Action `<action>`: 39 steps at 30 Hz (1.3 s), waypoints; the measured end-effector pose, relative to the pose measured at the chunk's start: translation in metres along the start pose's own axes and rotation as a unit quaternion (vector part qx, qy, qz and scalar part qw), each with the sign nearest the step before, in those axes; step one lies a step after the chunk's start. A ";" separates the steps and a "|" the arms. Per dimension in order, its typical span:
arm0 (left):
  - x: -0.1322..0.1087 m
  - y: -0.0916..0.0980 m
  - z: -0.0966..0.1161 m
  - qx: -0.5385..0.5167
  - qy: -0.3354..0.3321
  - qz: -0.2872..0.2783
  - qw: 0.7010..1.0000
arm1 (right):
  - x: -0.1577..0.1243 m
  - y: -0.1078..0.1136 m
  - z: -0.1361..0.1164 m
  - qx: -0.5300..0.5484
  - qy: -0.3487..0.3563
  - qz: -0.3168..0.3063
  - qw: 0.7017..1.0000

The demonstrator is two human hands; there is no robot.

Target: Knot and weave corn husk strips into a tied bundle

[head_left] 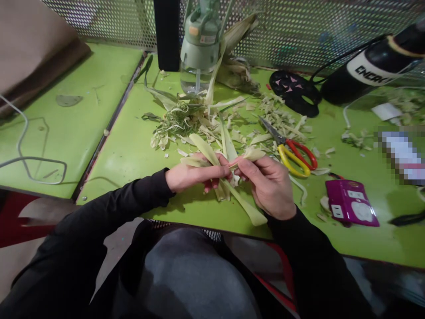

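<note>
Over the table's front edge, my left hand [202, 170] pinches a bundle of pale green corn husk strips [247, 206]. The strips fan out from between its fingers, some pointing up and one hanging toward the lower right. Closed at the same spot, my right hand [272, 181] grips a husk piece [254, 153] between thumb and fingers, touching my left fingertips. Just beyond lies a pile of shredded husk [186, 117] with curled green bits. Scissors [287, 148] with one red and one yellow handle rest to the right of my hands.
A green water bottle [199, 53] stands behind the pile, beside whole dry husks [237, 73]. To the right are a black mask-like item [295, 91], a dark bottle [368, 66] and a purple socket box [352, 201]. A brown paper bag [36, 48] sits at the left, near a white cable [23, 133].
</note>
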State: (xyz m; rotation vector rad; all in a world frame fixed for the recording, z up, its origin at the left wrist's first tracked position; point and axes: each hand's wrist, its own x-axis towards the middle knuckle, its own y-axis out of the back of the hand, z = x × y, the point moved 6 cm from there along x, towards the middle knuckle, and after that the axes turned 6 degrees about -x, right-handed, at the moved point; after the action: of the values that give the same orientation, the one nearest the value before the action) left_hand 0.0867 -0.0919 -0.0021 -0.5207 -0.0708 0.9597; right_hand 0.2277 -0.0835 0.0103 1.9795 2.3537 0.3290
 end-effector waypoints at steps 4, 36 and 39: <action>-0.001 -0.001 0.000 0.010 0.003 0.010 1.000 | -0.001 -0.001 0.006 0.068 -0.049 0.020 0.996; 0.000 -0.001 -0.005 0.080 0.014 -0.089 0.993 | 0.019 -0.004 0.003 0.066 -0.059 -0.108 0.990; 0.002 0.003 -0.006 0.090 -0.033 -0.057 0.994 | 0.016 0.001 0.007 0.087 -0.086 -0.059 0.991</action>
State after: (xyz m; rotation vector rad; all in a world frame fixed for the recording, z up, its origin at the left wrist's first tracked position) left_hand 0.0872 -0.0915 -0.0088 -0.3159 -0.0725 0.8619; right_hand 0.2269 -0.0667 0.0050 1.8407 2.4471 -0.0530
